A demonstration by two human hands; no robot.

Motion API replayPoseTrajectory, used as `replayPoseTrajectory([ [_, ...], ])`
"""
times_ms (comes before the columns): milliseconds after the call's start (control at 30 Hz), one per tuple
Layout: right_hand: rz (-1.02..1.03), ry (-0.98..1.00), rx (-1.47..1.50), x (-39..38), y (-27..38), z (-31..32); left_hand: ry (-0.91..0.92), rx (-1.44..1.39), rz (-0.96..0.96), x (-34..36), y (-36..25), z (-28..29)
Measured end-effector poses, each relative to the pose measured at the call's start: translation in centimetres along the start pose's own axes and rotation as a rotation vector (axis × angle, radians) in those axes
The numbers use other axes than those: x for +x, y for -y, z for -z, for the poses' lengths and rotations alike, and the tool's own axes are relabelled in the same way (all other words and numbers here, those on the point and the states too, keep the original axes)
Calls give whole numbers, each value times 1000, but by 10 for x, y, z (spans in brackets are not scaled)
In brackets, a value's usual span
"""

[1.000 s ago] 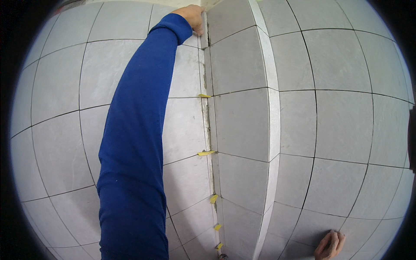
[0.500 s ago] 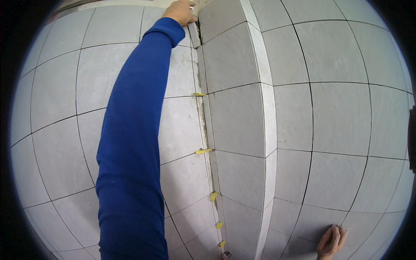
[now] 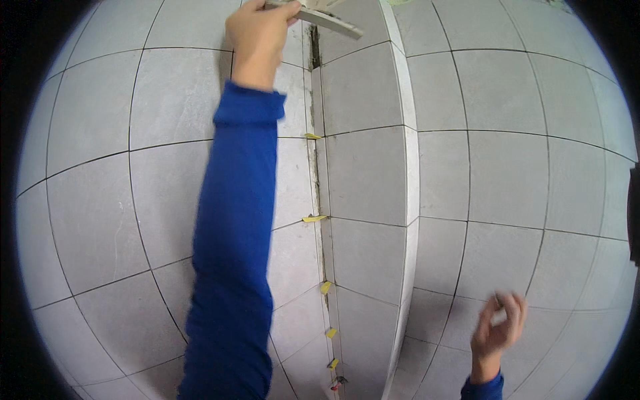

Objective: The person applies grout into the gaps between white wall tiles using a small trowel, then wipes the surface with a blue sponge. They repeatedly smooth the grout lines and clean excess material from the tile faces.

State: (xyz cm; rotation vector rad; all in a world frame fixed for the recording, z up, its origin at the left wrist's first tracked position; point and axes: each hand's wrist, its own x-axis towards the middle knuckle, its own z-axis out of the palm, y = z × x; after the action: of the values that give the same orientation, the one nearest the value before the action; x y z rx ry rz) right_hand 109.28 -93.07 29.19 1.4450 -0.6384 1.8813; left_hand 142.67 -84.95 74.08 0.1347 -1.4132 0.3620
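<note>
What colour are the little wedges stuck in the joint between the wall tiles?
Yellow; the wedges sit in the corner joint of the grey wall tiles, seen in the head view.

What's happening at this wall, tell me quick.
A person in blue sleeves faces a grey tiled wall at an inside corner. The left hand is raised high, gripping a flat pale tool against the top of the corner joint. Yellow wedges sit in that joint. The right hand hangs low, fingers curled, off the tiles.

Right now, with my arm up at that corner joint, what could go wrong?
The flat tool in your left hand sits near the top of the dark corner joint; a slip might scrape a tile. Your sleeve passes close to the yellow wedges and could knock one loose.
</note>
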Motion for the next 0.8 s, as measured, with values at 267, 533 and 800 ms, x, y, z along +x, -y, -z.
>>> replayPoseTrajectory([
  [267, -189, -68, 697, 230, 137, -125, -479, -762, 359, -173, -11, -46],
  [533, -217, -157, 728, 245, 182, -158, -572, -964, 437, -212, -20, -39],
  [800, 8, 6, 423, 383, 195, -217, -218, -377, 443, -437, -53, 26],
])
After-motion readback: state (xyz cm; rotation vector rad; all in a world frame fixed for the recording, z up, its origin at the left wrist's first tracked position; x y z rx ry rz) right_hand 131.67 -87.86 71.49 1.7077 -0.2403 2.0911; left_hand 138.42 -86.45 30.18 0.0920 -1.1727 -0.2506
